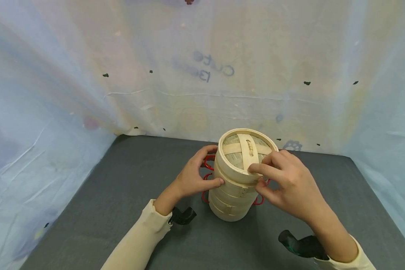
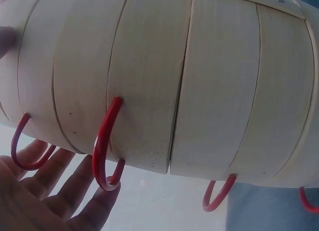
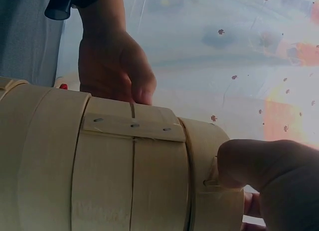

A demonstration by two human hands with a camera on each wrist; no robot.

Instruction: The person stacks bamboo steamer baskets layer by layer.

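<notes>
A tall stack of bamboo steamer baskets (image 1: 227,204) stands on the dark table, with red loop handles (image 2: 102,146) down its sides. On top sits a woven lid (image 1: 232,159) with crossed bamboo strips and a small cord loop. My left hand (image 1: 197,174) holds the upper left side of the stack, its thumb against the front wall and its fingers around the far side by the handles. At the lid's near right edge, my right hand (image 1: 288,183) pinches the rim, index finger on top and thumb (image 3: 239,163) lower on the side. Its other fingers are partly hidden.
The dark grey tabletop (image 1: 121,195) spreads around the stack. Behind it and at both sides hangs a pale printed curtain (image 1: 189,105). Black wrist mounts (image 1: 302,245) stick out below both hands.
</notes>
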